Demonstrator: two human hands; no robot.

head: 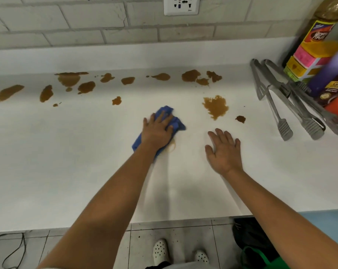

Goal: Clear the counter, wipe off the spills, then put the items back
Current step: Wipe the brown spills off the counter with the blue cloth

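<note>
My left hand [156, 131] presses flat on a crumpled blue cloth [177, 124] in the middle of the white counter [67, 162]. A faint brown smear [172, 147] shows at the cloth's near right edge. My right hand [223, 150] rests palm down on the counter, fingers spread, holding nothing, to the right of the cloth. Several brown spills run along the back of the counter, such as one at the far left [9, 92] and one at the back right [190, 75]. A larger brown spill [215, 106] lies just beyond my right hand, with a small spot [240, 119] beside it.
Metal tongs [280, 111] lie on the counter at the right. Bottles and packets [317, 51] stand crowded in the far right corner. A wall socket [181, 5] sits in the tiled backsplash. The counter's front edge runs below my forearms, with floor, cables and my shoes beneath.
</note>
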